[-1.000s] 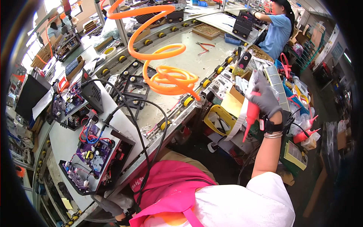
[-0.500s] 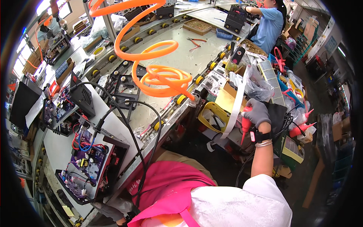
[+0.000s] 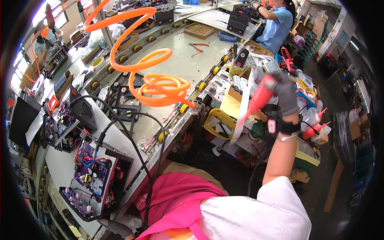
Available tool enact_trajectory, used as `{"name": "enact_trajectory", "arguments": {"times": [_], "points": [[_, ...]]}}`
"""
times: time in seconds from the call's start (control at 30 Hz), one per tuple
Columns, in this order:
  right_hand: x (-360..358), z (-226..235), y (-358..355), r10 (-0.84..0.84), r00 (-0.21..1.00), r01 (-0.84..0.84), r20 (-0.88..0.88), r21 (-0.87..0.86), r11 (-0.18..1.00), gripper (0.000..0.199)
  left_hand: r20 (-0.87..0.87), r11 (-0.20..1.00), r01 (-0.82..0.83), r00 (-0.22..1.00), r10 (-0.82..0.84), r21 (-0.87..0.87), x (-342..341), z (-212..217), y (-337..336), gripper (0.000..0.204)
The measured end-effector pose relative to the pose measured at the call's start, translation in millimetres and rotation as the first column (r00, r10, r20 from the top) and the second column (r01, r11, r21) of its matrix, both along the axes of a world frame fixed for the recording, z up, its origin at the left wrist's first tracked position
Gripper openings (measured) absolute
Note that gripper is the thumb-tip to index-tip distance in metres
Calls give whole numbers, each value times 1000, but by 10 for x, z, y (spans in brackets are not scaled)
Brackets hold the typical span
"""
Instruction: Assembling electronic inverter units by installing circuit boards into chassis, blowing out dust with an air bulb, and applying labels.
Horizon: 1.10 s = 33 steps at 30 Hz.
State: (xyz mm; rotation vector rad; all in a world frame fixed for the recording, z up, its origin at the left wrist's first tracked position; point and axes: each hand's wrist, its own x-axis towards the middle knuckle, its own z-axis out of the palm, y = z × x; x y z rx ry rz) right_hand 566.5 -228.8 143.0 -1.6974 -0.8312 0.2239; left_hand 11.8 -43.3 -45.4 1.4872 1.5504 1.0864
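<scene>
My right hand (image 3: pixel 285 94), in a grey glove, is raised at the right, closed round a red squeeze bottle (image 3: pixel 259 98) whose pointed nozzle tilts down to the left. Hand and bottle are a little blurred. My left hand (image 3: pixel 116 228), also gloved, is low at the left, beside the near edge of an open black device (image 3: pixel 96 180) with purple circuit boards and red and blue wires. Its fingers are mostly hidden there. A thick black cable (image 3: pixel 132 138) runs from that device toward me.
An orange coiled air hose (image 3: pixel 160 86) hangs over the roller line. A second open device (image 3: pixel 64 120) stands behind the first. Below my right hand are a yellow bin (image 3: pixel 218 124) and a cluttered side stand. Pliers (image 3: pixel 197 49) lie farther back; a person in blue (image 3: pixel 278 28) works beyond.
My right hand has lifted the red bottle up from the cluttered stand, and its nozzle now points more to the left. My left hand stays by the device's edge. The view has shifted slightly.
</scene>
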Motion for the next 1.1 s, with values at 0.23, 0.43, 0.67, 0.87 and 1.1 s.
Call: {"name": "enact_trajectory", "arguments": {"times": [0.23,0.43,0.67,0.87,1.1], "points": [[891,302,434,18,972,62,-233,333,941,22,59,997,64,996,-62,-33,251,94,29,57],[506,-718,942,74,991,-108,-112,-329,938,28,101,996,74,993,-69,-49,433,161,130,55],[286,-1248,1154,319,801,213,506,-739,639,32,127,987,146,982,-137,-71,695,268,329,53],[-4,-1150,1249,343,739,399,580,-787,471,27,159,965,245,960,-228,-96,1022,308,521,52],[38,-1138,1187,378,723,410,579,-799,440,32,216,923,367,916,-338,-113,1357,337,694,50]]}}
